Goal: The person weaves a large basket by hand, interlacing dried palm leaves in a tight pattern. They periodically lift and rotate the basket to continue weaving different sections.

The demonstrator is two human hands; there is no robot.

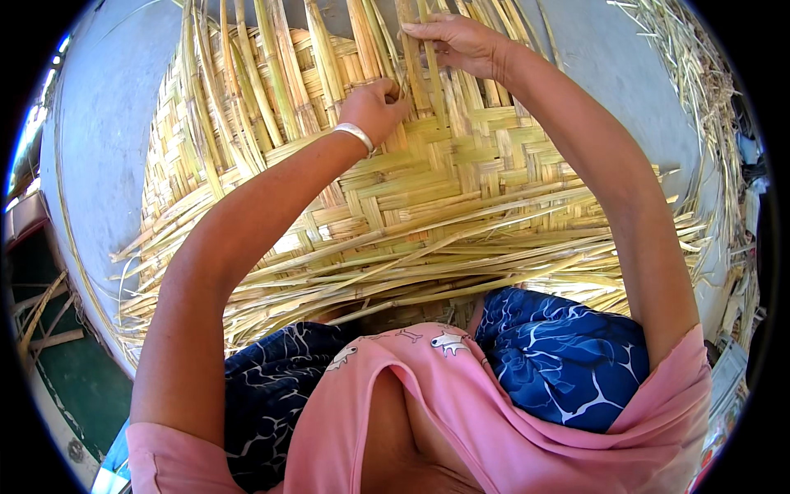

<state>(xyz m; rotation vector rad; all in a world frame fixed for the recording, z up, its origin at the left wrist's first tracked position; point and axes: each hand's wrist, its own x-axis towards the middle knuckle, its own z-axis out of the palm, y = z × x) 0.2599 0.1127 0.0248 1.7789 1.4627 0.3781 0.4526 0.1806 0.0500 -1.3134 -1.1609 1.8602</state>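
The woven mat [448, 160] lies beneath left grip [378, 109], strip [435, 82] in right grip [461, 45].

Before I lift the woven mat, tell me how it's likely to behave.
The woven mat is probably light for its breadth, being made of thin strips. Its middle would likely flex but hold together, since the strips interlace closely there. The long strips along its near edge may bend or snag, as they splay out unevenly.

Shows no readable text, label, brand, number or sign anywhere. Toward six o'clock, on the pink garment [329, 428], carries small white cartoon figures [448, 344], printed as pictures, without legible lettering.
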